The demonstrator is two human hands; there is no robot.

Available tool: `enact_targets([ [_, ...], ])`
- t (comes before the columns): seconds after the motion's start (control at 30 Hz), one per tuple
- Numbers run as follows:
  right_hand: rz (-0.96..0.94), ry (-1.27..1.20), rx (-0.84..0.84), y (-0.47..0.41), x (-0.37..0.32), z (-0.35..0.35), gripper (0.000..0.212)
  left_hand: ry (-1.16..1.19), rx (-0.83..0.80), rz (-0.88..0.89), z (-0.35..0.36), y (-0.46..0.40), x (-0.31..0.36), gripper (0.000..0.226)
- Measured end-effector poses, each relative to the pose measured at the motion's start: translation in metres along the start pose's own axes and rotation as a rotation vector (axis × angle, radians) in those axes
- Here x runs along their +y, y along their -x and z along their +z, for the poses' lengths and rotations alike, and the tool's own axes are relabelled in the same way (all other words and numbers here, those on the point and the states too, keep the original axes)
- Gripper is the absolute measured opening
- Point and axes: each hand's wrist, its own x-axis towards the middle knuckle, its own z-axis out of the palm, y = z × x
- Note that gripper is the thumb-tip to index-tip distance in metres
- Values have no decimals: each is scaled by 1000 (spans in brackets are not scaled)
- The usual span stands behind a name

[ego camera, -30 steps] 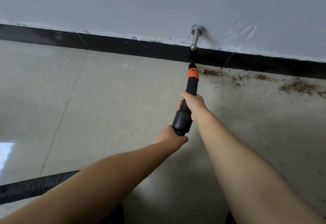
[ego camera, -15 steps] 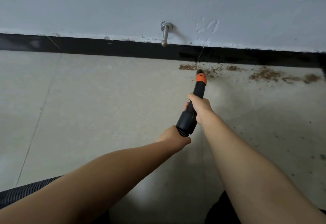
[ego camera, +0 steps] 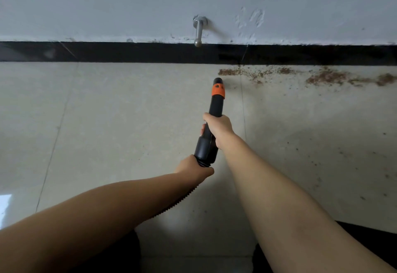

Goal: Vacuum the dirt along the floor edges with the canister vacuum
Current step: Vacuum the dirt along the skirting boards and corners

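Your right hand [ego camera: 219, 131] wraps tight around the vacuum pipe [ego camera: 214, 109]; your left hand [ego camera: 193, 168] grips the hose [ego camera: 182, 199] behind it, near the dirt [ego camera: 322, 77].

One head-worn view, forward and down past both forearms toward floor [ego camera: 129, 122] and baseboard [ego camera: 107, 51].

Both arms reach forward, right hand [ego camera: 219, 129] ahead of left hand [ego camera: 193, 168], each grip closed.

Black nozzle [ego camera: 215, 109], orange band; brown dirt [ego camera: 326, 77].
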Motion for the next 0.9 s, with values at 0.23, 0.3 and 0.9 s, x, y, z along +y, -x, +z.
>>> enact_targets([
  [0.23, 7, -87, 165, 8, 1, -45, 9, -68, -119, 75, 18, 6, 22, 24],
  [0.3, 4, -102, 200, 5, -7, -60, 8, -72, -132, 108, 23, 4, 36, 20],
  [0.9, 11, -53, 137, 10, 8, -68, 10, -76, -133, 73, 47, 12, 25, 29],
])
